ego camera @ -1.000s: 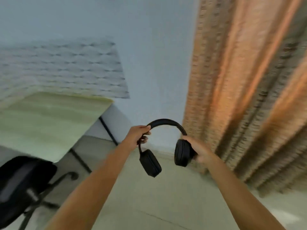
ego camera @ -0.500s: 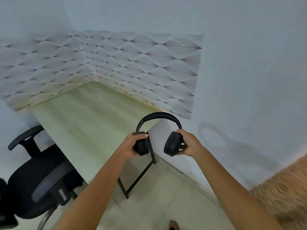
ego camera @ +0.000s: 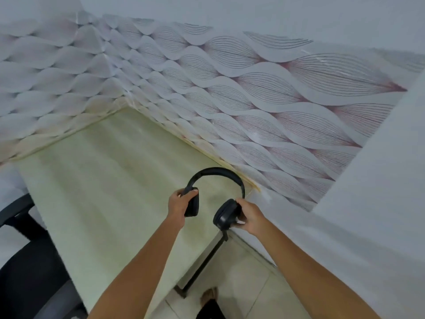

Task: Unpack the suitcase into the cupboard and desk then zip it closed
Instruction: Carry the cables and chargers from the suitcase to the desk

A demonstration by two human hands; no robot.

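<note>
1. The tabletop (ego camera: 110,180) is a pale wood-grain slab pushed into the room corner, its far and right edges tight against wave-patterned wall panels (ego camera: 253,93); I judge it the landing spot for this item, since the task sends some suitcase contents to the desk, and the bare surface near its right edge leaves room to set something down

2. A black office chair (ego camera: 25,261) stands at the tabletop's left edge, well apart from the hands, so it should not get in the way of the placing

3. A black metal desk leg (ego camera: 202,265) runs down from under the near right corner to the tiled floor (ego camera: 241,284), showing how close the hands are to that corner

4. The headphones (ego camera: 216,176) are held above the tabletop near its near right corner, band arched upward and cups hanging low, not yet touching the surface as far as I can tell; that attitude would let the cups meet the wood first

5. The left hand (ego camera: 178,207) has its fingers curled round the left ear cup, thumb across its top

6. The right hand (ego camera: 249,215) grips the right ear cup from outside, fingers wrapped behind it; a hand on each cup keeps the band from swinging or folding

7. The suitcase and cupboard are not in view
</note>
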